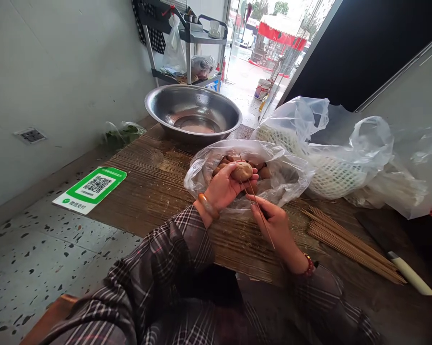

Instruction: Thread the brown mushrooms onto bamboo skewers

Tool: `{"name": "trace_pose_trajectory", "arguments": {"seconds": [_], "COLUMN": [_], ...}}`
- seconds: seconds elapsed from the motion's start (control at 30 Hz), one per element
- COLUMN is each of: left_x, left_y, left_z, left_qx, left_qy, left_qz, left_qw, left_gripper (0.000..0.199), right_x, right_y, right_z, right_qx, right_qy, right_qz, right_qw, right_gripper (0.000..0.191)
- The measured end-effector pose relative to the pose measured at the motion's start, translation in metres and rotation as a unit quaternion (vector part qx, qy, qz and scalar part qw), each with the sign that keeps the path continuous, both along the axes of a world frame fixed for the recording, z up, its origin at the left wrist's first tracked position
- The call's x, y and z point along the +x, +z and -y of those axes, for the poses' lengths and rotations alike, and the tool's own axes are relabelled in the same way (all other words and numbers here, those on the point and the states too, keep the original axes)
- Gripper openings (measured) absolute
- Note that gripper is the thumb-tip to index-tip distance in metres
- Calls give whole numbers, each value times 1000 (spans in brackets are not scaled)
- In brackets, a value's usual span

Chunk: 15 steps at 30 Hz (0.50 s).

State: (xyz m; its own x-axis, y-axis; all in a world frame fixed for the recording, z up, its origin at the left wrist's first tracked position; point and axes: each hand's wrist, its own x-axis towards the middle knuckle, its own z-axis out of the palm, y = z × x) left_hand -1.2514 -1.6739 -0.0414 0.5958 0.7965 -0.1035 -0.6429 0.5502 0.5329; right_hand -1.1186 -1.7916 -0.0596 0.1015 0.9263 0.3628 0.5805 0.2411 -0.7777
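Head view: smooth, light-brown oval potato-like piece (pixel 243 171) held in cupped left hand (pixel 223 188), above open clear plastic bag (pixel 297 178). Right hand (pixel 275 221) pinches slender brown wooden skewers (pixel 265 224); can't tell if they pierce it. Piece: probably light, firm, maybe slick; hold by sides. Skewers: likely springy, snappable; grip near tip.
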Motion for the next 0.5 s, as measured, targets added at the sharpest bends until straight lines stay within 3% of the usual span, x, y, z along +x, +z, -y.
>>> {"name": "trace_pose_trajectory", "arguments": {"seconds": [0.23,0.5], "left_x": [-2,3], "left_y": [-2,-2], "left_z": [-3,-1], "left_qx": [13,6], "left_qy": [24,12], "left_qz": [5,-10], "left_qw": [1000,1000], "left_gripper": [28,33], "right_x": [-8,-6], "right_y": [-9,-16], "right_z": [-11,-8], "right_qx": [2,1], "right_qy": [7,5], "right_qz": [-45,-82], "right_qw": [999,997], "right_gripper": [29,28]}}
